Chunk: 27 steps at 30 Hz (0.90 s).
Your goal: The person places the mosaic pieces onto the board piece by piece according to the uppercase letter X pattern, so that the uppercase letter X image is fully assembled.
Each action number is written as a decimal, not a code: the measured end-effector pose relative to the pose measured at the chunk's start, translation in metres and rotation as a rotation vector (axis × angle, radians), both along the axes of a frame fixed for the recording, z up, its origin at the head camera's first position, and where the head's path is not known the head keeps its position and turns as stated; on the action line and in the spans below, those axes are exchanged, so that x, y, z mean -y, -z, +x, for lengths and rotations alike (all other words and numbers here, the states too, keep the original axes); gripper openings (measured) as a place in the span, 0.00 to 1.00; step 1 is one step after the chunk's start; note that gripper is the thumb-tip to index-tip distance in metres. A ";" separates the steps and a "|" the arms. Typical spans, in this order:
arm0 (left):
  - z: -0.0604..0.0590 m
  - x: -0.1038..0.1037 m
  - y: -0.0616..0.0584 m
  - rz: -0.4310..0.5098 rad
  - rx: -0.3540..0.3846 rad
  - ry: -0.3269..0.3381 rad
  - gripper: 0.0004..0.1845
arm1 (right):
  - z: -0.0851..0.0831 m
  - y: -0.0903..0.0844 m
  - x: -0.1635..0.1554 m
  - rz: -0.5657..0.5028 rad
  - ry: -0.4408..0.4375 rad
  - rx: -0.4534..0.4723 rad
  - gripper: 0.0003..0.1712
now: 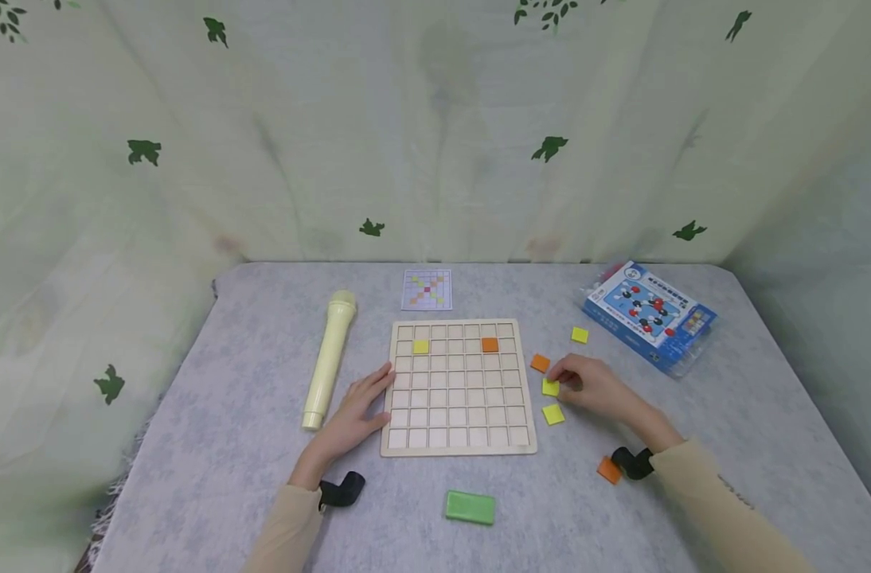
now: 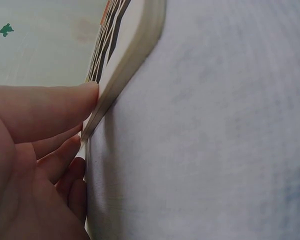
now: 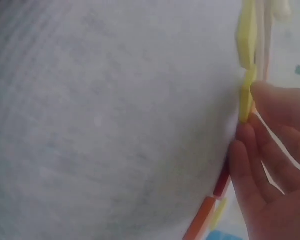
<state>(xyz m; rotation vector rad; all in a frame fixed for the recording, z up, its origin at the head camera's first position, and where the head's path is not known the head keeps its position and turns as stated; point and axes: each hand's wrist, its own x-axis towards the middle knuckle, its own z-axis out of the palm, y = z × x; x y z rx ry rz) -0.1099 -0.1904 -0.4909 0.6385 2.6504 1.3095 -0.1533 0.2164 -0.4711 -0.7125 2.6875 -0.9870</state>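
A pale wooden grid board lies in the middle of the grey table. One yellow tile and one orange tile sit in its second row. My left hand lies flat on the table, its straight fingers pressed against the board's left edge. Just right of the board, my right hand pinches a yellow tile at its edge; its fingertips close on that tile where it lies on the cloth.
Loose tiles lie right of the board: yellow, orange, yellow, and orange by my right wrist. A cream cylinder lies left, a pattern card behind, a blue box far right, a green block in front.
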 end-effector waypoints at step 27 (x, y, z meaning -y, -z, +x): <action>-0.001 0.002 0.000 -0.005 0.007 0.011 0.33 | -0.048 -0.019 0.150 0.024 -0.157 -0.030 0.11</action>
